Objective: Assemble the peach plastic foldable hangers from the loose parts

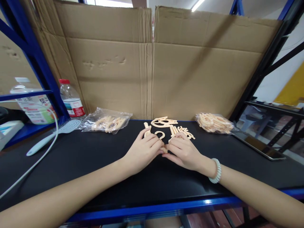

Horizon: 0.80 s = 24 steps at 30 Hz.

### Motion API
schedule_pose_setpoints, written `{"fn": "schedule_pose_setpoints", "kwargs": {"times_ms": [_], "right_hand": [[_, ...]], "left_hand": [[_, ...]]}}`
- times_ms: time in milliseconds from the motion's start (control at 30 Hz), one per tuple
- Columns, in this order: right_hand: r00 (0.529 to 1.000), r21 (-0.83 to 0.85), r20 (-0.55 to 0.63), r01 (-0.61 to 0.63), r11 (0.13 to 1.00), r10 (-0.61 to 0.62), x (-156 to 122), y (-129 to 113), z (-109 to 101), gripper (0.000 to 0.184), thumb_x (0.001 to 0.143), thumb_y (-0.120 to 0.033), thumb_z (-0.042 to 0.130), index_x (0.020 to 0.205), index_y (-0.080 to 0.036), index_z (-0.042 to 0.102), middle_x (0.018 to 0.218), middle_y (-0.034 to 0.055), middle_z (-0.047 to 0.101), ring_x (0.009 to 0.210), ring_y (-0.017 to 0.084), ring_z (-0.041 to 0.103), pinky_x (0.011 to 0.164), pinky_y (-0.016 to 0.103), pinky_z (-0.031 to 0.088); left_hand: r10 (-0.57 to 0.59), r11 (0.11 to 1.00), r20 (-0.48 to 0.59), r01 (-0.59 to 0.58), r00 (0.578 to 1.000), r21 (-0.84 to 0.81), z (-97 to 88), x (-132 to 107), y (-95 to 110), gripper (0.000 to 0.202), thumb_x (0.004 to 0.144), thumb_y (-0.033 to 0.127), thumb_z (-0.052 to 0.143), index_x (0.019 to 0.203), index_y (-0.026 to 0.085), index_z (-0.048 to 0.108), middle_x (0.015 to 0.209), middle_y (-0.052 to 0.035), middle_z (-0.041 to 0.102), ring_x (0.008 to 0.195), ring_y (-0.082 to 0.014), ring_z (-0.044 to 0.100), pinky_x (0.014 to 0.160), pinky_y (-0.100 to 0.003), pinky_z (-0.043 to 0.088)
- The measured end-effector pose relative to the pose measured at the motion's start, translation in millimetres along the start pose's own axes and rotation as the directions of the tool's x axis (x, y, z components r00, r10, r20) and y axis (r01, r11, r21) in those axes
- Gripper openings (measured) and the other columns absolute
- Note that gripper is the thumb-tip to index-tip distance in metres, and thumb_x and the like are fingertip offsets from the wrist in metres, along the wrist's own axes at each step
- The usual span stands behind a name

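My left hand (144, 152) and my right hand (184, 152) meet over the middle of the black tabletop, fingers closed. Between their fingertips is a small beige plastic piece (164, 150), mostly covered by the fingers. It looks like part of a folding clothes hanger. Just beyond my left hand lie a beige hook (161, 134) and a long beige hanger arm (146, 125). Several loose beige pieces (184, 130) lie behind my right hand, and an open-framed beige hanger (163, 121) rests farther back.
Clear bags of beige parts lie at the back left (108, 123) and back right (213, 123). On the left are a hairbrush (54, 134), a white cable (51, 144) and a red-capped bottle (71, 100). A dark tablet (258, 146) lies right. Cardboard (106, 72) walls the back.
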State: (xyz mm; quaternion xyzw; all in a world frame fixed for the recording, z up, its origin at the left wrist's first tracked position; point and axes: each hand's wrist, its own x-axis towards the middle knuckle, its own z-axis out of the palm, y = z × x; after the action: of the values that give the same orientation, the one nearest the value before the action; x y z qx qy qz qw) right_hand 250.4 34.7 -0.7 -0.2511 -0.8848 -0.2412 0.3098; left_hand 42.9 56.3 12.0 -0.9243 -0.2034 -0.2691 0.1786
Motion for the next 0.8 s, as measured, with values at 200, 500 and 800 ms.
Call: {"fn": "schedule_pose_setpoints", "kwargs": {"times_ms": [200,500,800], "right_hand": [[0.999,0.063,0.027,0.035,0.997,-0.037,1.5,-1.1,-3.7,0.029,0.096,-0.031,0.048,0.073,-0.016,0.059,0.065,0.0003,0.054,0.063,0.014,0.046,0.079,0.032,0.039],[0.999,0.378,0.014,-0.049,0.925,0.047,-0.9,2.5,4.1,0.021,0.092,-0.033,0.058,0.079,-0.016,0.063,0.065,-0.0004,0.059,0.064,0.013,0.052,0.076,0.031,0.040],[0.921,0.537,0.030,-0.343,0.771,0.389,4.5,11.0,-3.8,0.020,0.090,-0.032,0.060,0.080,-0.017,0.068,0.069,0.0018,0.064,0.064,0.013,0.055,0.063,0.027,0.043]], "left_hand": [[0.051,0.998,0.043,-0.052,0.998,0.022,5.1,-2.0,0.4,0.024,0.099,0.020,0.039,0.080,0.018,0.053,0.075,0.0001,0.062,0.070,-0.0152,0.056,0.086,-0.035,0.040],[0.081,0.994,0.034,-0.078,0.996,-0.078,1.5,-1.8,1.0,0.023,0.097,0.014,0.038,0.080,0.017,0.054,0.072,-0.0006,0.060,0.069,-0.0148,0.054,0.082,-0.032,0.040],[0.140,0.988,0.041,-0.137,0.989,-0.076,-11.3,2.3,-21.3,0.021,0.095,0.008,0.037,0.086,0.017,0.054,0.079,-0.0017,0.066,0.074,-0.0142,0.057,0.088,-0.032,0.039]]}}
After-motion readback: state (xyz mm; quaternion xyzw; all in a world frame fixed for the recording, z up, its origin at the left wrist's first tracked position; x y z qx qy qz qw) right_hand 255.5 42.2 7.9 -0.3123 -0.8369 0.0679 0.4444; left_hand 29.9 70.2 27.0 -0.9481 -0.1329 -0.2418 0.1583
